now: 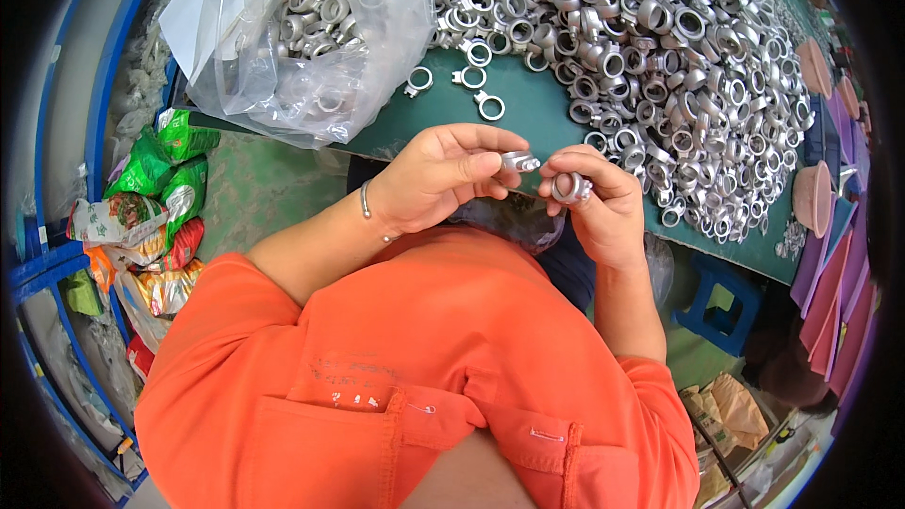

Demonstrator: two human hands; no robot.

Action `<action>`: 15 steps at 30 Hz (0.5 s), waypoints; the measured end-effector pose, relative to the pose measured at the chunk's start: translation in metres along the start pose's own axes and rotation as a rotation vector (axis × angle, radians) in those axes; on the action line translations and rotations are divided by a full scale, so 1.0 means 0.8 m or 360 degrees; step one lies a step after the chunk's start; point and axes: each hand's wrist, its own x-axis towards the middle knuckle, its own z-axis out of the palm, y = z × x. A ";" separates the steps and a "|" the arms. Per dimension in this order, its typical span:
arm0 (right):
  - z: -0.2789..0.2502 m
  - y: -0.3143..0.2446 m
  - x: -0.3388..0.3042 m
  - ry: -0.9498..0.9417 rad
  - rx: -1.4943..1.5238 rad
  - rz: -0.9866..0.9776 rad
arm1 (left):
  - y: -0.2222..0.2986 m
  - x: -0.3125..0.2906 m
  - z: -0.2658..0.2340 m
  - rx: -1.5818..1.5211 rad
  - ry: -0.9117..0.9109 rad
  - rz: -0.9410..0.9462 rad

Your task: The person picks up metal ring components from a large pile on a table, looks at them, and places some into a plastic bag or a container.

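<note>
The left hand (pixel 424 179) pinches a silvery metal collar (pixel 518 162) between thumb and forefinger; the right hand (pixel 608 207) pinches a lugged metal ring (pixel 569 188) at its fingertips. Both parts are held up near the middle of the bench's (pixel 535 118) near edge, the hands close together but the parts apart.

Either part could slip from so small a grip and, being smooth and round, drop past that edge toward the lap or floor. The heap of rings (pixel 679 57), loosely piled from the far edge to near the right end of the near edge, could slide if knocked. The clear plastic bag (pixel 283 99) bulges over the near edge at the left, so a brush from the left arm might drag it.

The curled fingers hide the inner faces of both parts. Under the hands lies something filmy, perhaps plastic, too covered to identify. The heap runs out of view at the top, and glare blurs the bag's contents.
</note>
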 end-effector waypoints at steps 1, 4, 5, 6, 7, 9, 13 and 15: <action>0.000 -0.002 -0.003 0.0003 -0.0090 0.0009 | 0.000 -0.002 -0.001 0.0087 -0.0018 0.0010; 0.000 -0.006 -0.012 0.0001 -0.0194 0.0077 | 0.000 -0.009 0.009 0.0456 0.0058 -0.0029; -0.002 -0.008 -0.015 -0.0011 -0.0224 0.0111 | 0.000 -0.012 0.008 0.0499 0.0046 -0.0073; -0.004 -0.009 -0.018 -0.0025 -0.0255 0.0146 | -0.001 -0.015 0.008 0.0541 0.0034 -0.0117; -0.005 -0.010 -0.018 -0.0034 -0.0256 0.0165 | -0.002 -0.016 0.007 0.0514 0.0029 -0.0142; -0.007 -0.010 -0.020 -0.0025 -0.0261 0.0224 | -0.007 -0.018 0.005 0.0479 0.0072 -0.0177; -0.009 -0.006 -0.020 -0.0098 -0.0434 0.0222 | -0.014 -0.017 0.003 0.0581 0.0026 -0.0041; -0.009 -0.022 -0.012 -0.0344 -0.1147 0.0052 | -0.005 -0.021 0.006 0.1426 -0.0064 0.0067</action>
